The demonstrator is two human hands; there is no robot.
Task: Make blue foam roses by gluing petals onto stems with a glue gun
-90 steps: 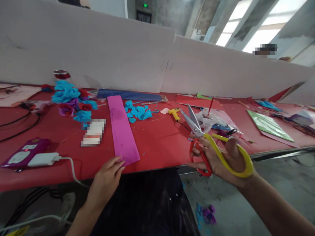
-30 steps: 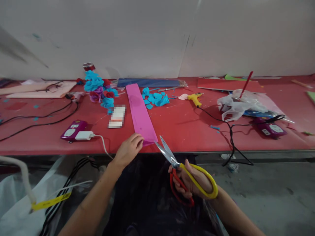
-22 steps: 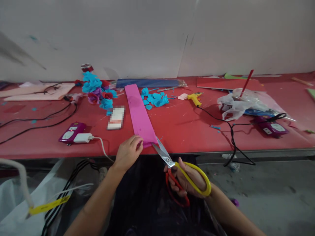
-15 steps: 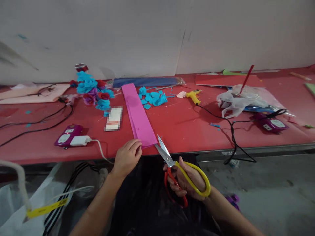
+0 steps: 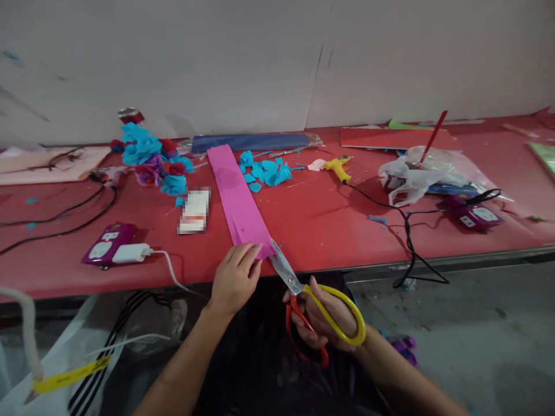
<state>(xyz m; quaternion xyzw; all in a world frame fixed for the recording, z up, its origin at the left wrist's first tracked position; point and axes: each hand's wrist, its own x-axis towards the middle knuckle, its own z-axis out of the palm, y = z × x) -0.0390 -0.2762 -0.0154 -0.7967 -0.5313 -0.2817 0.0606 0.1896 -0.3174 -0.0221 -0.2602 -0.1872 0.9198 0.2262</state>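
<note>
A long folded strip of pink paper (image 5: 241, 202) lies on the red table, its near end at the front edge. My left hand (image 5: 236, 274) pinches that near end between thumb and fingers. In my right hand (image 5: 323, 315) is a pair of scissors (image 5: 289, 276) with one yellow and one red handle loop. The scissor blades point up and left, reaching the paper's near right corner. Their tips are partly hidden by the paper. Cut blue paper petals (image 5: 267, 171) lie just beyond, to the right of the strip.
Blue, red and purple paper flowers (image 5: 150, 153) stand at the back left, near a blurred white packet (image 5: 195, 211). A purple socket block (image 5: 108, 245) holds a white charger (image 5: 131, 252). Rightward are a yellow glue gun (image 5: 339, 168), a plastic bag (image 5: 401, 179) and black cables (image 5: 407, 242).
My left hand has shifted right along the paper's near end, close to the blades. The scissors have moved onto the paper's corner and their blades have closed together somewhat.
</note>
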